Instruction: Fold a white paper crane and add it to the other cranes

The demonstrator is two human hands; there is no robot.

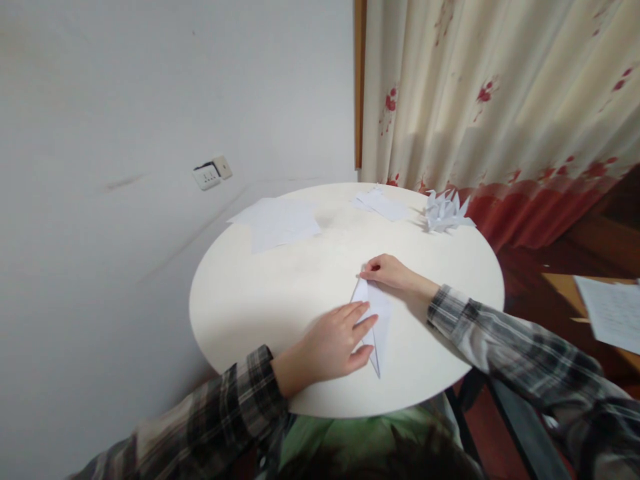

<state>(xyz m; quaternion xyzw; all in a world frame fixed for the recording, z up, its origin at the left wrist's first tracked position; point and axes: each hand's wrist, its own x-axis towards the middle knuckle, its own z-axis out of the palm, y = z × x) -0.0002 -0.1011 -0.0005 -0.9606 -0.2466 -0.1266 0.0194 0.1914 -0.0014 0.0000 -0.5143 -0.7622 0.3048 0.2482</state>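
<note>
A folded white paper (379, 317), long and pointed like a kite, lies on the round cream table (260, 300). My left hand (334, 343) rests flat on its lower part, fingers stretched out and pressing it down. My right hand (387, 271) is at the paper's upper tip, fingers pinched together on the fold there. Both sleeves are plaid.
Loose white sheets (277, 222) lie at the table's far left, more paper (381, 203) at the far middle, and several folded paper shapes (445, 212) at the far right. A wall socket (213, 173) is on the white wall. Curtains hang behind; another sheet (613, 312) lies on wood at right.
</note>
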